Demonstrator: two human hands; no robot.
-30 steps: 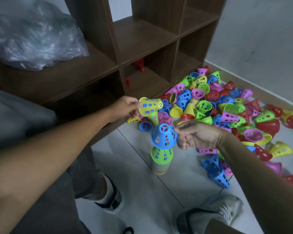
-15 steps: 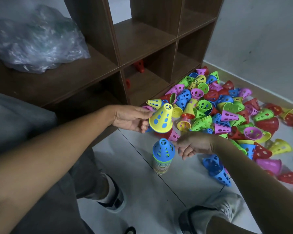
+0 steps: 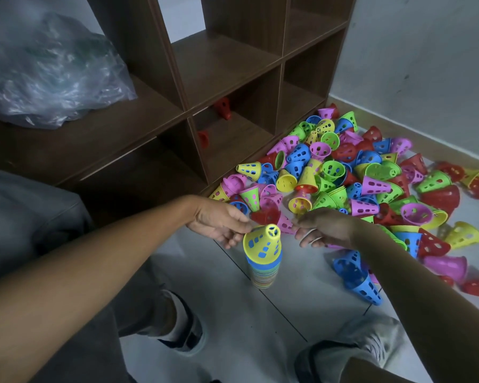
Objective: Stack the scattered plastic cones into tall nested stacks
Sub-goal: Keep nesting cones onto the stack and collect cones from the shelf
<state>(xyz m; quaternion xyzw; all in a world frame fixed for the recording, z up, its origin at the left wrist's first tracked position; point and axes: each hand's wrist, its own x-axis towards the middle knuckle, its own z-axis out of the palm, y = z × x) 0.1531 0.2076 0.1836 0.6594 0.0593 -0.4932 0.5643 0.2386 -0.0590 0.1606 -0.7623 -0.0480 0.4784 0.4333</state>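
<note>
A nested stack of coloured cones (image 3: 262, 273) stands on the tiled floor between my hands. A yellow perforated cone (image 3: 263, 243) sits on top of it, slightly tilted, over a blue one. My left hand (image 3: 219, 225) pinches the yellow cone's left side with thumb and fingertips. Just right of the stack, my right hand (image 3: 321, 228) hovers with loosely curled fingers that hold nothing. A big scattered pile of cones (image 3: 357, 175) in red, blue, green, pink and yellow covers the floor behind and to the right.
A brown wooden shelf unit (image 3: 233, 64) stands behind the stack, with two red cones (image 3: 224, 107) in a lower compartment and a clear plastic bag (image 3: 47, 76) on its left ledge. Two nested blue cones (image 3: 357, 277) lie right of the stack. My shoes (image 3: 183, 324) are below.
My left hand brought the yellow cone down from the pile onto the stack, over the blue cone my right hand set there. My right hand let go and drew back to the right.
</note>
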